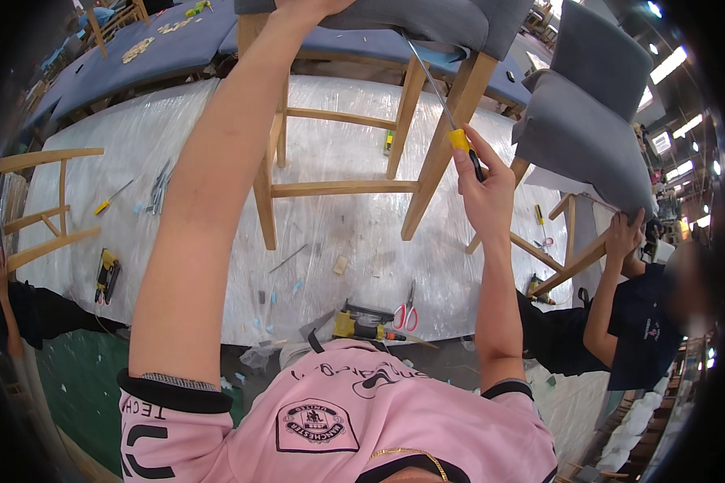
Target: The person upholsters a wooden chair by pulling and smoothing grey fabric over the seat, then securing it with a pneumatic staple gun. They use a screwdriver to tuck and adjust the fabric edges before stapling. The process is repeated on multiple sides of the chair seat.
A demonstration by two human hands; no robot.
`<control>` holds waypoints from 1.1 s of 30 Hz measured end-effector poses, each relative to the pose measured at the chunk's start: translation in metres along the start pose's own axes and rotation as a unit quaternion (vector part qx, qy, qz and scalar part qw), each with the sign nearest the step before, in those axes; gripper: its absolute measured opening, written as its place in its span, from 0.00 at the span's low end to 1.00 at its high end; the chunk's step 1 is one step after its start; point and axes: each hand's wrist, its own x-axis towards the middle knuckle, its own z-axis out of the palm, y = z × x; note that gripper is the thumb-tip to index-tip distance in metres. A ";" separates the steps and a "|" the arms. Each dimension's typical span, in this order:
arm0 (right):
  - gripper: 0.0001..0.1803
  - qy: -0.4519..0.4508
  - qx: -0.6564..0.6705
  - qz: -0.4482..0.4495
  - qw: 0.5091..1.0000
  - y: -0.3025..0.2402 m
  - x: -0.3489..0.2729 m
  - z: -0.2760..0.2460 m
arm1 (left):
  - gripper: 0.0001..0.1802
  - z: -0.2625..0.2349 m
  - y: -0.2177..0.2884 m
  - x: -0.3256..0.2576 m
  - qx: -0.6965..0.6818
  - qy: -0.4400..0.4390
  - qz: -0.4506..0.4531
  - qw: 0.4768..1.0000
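Clear-film-covered bench (pixel 346 229); grey-upholstered wooden-legged chair (pixel 431 173) on it, upright. Seat (pixel 379 18) covered; lower edge looks unfinished. Right hand (pixel 487 189) grips yellow-and-black-handled screwdriver (pixel 458 138), tip there. Left hand (pixel 318 3) at seat, grip unclear.

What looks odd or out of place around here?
Pale-blue material shows beneath the grey seat cover near the screwdriver, so that edge may be unfastened. Loose blue scraps litter the plastic sheet, looking untidy.

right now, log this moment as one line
left hand: at grey chair | right hand: gripping yellow-black screwdriver, shaft at chair upholstery | nearby: red-handled scissors
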 end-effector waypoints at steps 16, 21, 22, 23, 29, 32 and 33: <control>0.23 0.003 0.009 0.011 1.000 0.007 0.008 -0.005 | 0.27 -0.004 0.001 0.001 0.019 -0.021 -0.012 1.000; 0.23 0.017 0.032 0.026 0.999 0.010 -0.001 0.000 | 0.27 0.003 -0.001 0.002 0.011 -0.011 0.004 1.000; 0.23 0.020 0.046 0.018 0.999 0.011 0.000 0.003 | 0.27 0.004 -0.001 0.002 0.013 -0.009 0.003 1.000; 0.23 0.023 0.060 0.009 0.998 0.014 0.001 0.007 | 0.27 0.005 -0.002 0.002 0.019 0.001 0.003 1.000; 0.24 0.026 0.072 0.006 0.997 0.014 0.006 0.009 | 0.28 0.004 -0.001 0.006 0.012 -0.019 -0.008 1.000; 0.23 0.015 0.035 0.009 0.999 0.003 0.009 0.001 | 0.28 0.006 0.002 0.006 0.022 -0.030 -0.023 0.999; 0.22 0.011 0.014 0.017 1.000 -0.002 0.010 -0.004 | 0.28 0.011 0.004 0.002 0.017 -0.030 -0.029 0.999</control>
